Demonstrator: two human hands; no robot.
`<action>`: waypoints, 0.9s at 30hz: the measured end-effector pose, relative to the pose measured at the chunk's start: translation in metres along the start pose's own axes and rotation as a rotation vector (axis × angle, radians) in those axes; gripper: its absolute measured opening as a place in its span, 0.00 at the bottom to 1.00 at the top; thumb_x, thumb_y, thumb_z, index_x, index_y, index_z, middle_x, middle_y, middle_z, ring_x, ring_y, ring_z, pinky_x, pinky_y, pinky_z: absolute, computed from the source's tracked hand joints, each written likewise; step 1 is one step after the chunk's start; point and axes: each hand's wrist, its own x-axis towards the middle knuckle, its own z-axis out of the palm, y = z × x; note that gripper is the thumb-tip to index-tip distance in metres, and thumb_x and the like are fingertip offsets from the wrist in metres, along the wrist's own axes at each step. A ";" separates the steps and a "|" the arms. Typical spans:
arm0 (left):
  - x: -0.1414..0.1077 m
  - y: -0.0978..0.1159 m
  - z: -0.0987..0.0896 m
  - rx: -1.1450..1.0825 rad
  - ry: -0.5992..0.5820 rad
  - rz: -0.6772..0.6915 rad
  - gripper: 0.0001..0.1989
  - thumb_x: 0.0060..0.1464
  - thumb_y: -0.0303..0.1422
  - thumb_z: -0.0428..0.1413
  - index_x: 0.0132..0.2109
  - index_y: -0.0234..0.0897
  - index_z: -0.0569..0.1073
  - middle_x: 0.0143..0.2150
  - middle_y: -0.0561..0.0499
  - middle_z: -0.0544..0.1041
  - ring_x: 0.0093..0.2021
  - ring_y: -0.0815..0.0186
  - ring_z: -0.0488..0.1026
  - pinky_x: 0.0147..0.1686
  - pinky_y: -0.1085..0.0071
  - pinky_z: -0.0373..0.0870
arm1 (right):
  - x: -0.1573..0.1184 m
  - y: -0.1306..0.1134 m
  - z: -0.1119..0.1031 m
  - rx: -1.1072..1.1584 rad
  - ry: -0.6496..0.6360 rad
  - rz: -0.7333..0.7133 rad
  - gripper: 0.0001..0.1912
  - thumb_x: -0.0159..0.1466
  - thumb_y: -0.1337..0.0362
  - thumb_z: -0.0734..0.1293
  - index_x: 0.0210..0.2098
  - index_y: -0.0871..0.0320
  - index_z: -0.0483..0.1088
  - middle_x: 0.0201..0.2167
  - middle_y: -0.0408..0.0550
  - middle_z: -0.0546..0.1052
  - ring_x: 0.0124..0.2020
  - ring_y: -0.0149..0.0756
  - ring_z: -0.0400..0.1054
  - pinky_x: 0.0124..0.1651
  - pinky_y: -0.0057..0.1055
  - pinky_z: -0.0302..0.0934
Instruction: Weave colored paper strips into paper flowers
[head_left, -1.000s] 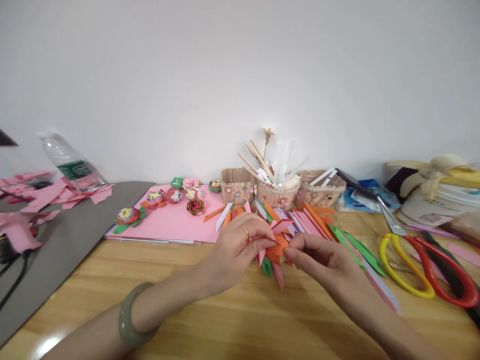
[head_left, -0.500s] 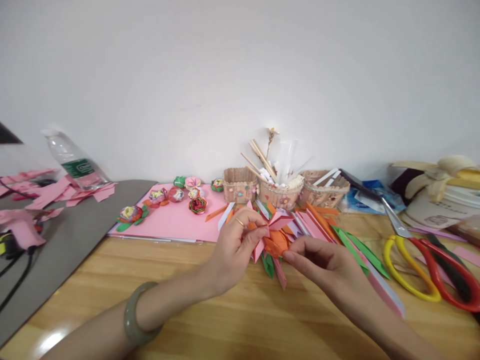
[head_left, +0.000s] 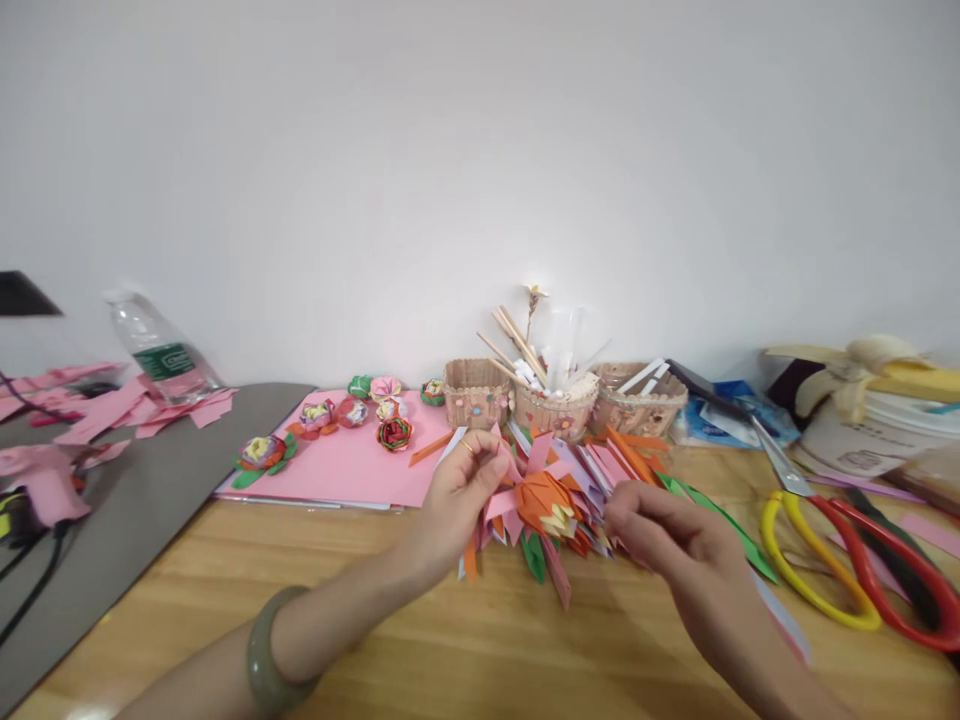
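Over the middle of the table, my left hand point(head_left: 469, 490) pinches a pink strip of a paper flower. The flower point(head_left: 545, 500) has an orange body, pale yellow tips facing me, and pink strips around it. My right hand point(head_left: 671, 535) is just right of the flower, apart from it, with its fingers curled together; whether anything small is between the fingertips cannot be made out. Behind and below the flower lies a pile of folded paper strips in pink, orange, purple and green point(head_left: 533, 558).
Finished paper flowers point(head_left: 394, 434) lie on a pink sheet point(head_left: 337, 478). Woven baskets point(head_left: 478, 395) stand by the wall. Large scissors point(head_left: 862, 550) and a white tub point(head_left: 855, 440) are right; a bottle point(head_left: 169, 365) and pink glue gun point(head_left: 41, 480) are left.
My right hand has moved right, away from the flower. My left hand has shifted slightly left, and the flower's yellow tips now show. The whole view sits a little lower in the frame.
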 end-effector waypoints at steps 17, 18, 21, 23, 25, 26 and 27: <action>0.003 -0.003 0.000 -0.306 -0.217 -0.502 0.09 0.44 0.31 0.60 0.32 0.31 0.69 0.25 0.53 0.70 0.21 0.74 0.67 0.21 0.80 0.63 | -0.008 0.011 0.009 -0.109 -0.234 -0.323 0.37 0.47 0.59 0.74 0.55 0.48 0.61 0.39 0.47 0.73 0.30 0.34 0.68 0.27 0.24 0.64; 0.004 -0.004 0.000 -0.287 -0.214 -0.503 0.10 0.43 0.31 0.60 0.32 0.31 0.69 0.25 0.53 0.69 0.21 0.75 0.67 0.20 0.80 0.62 | -0.007 0.011 0.011 -0.125 -0.222 -0.317 0.36 0.46 0.58 0.74 0.54 0.50 0.63 0.34 0.45 0.74 0.25 0.32 0.66 0.24 0.24 0.62; 0.006 -0.006 0.000 -0.286 -0.211 -0.492 0.11 0.47 0.36 0.58 0.33 0.32 0.70 0.23 0.54 0.69 0.18 0.77 0.64 0.16 0.82 0.58 | -0.005 0.013 0.014 -0.174 -0.153 -0.305 0.27 0.49 0.53 0.72 0.47 0.55 0.71 0.22 0.41 0.72 0.19 0.28 0.59 0.19 0.23 0.56; 0.005 -0.005 0.000 -0.287 -0.185 -0.441 0.16 0.50 0.43 0.54 0.39 0.34 0.70 0.28 0.52 0.71 0.19 0.76 0.66 0.16 0.82 0.57 | -0.004 0.016 0.013 -0.204 -0.092 -0.301 0.26 0.51 0.49 0.69 0.45 0.57 0.72 0.16 0.38 0.67 0.16 0.27 0.57 0.18 0.22 0.54; 0.004 -0.002 0.001 -0.250 -0.172 -0.365 0.21 0.49 0.47 0.52 0.44 0.37 0.69 0.37 0.49 0.72 0.26 0.72 0.71 0.21 0.79 0.63 | -0.003 0.019 0.012 -0.252 -0.026 -0.324 0.27 0.53 0.47 0.66 0.45 0.58 0.72 0.14 0.37 0.63 0.15 0.27 0.56 0.17 0.22 0.54; 0.002 -0.001 0.002 -0.220 -0.178 -0.323 0.22 0.47 0.47 0.54 0.46 0.38 0.69 0.41 0.48 0.72 0.30 0.70 0.72 0.25 0.77 0.66 | -0.003 0.021 0.011 -0.284 0.003 -0.353 0.27 0.53 0.46 0.65 0.44 0.59 0.72 0.14 0.37 0.64 0.15 0.27 0.57 0.17 0.22 0.54; 0.001 0.000 0.003 -0.189 -0.190 -0.290 0.24 0.45 0.46 0.57 0.47 0.38 0.68 0.44 0.47 0.72 0.34 0.67 0.72 0.29 0.75 0.67 | -0.003 0.022 0.010 -0.320 0.029 -0.389 0.27 0.54 0.46 0.64 0.44 0.59 0.72 0.14 0.38 0.65 0.15 0.27 0.58 0.17 0.22 0.55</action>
